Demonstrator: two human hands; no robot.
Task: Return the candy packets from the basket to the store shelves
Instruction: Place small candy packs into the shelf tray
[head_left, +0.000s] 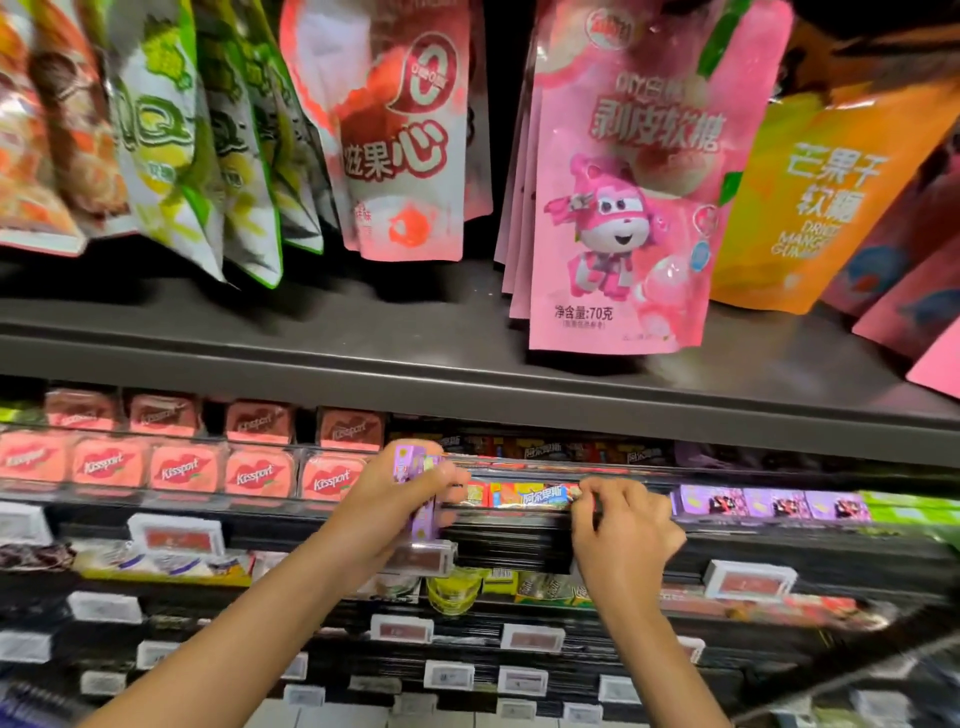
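The red tins (260, 470) on the tiered shelf read "Kissport" across a lip shape. The pink pouch (631, 197) carries 剥皮软糖 and, low down, 净含量:70克. The orange pouch (826, 192) says 芒果干软糖 — with "DRIED MANGO GUMMY" partly legible beneath. The white-red pouch (400, 130) shows a large "0" and 滋果心. The candy roll (537, 496) reads 阿尔卑斯 — price tags are too blurred.

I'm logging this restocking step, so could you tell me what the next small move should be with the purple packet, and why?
Probably carry the purple packet rightward to the row of matching purple packets on the same tray. The left hand grips it upright in front of the colourful candy sticks, which look different, while the right hand pinches at that stick row's right end.
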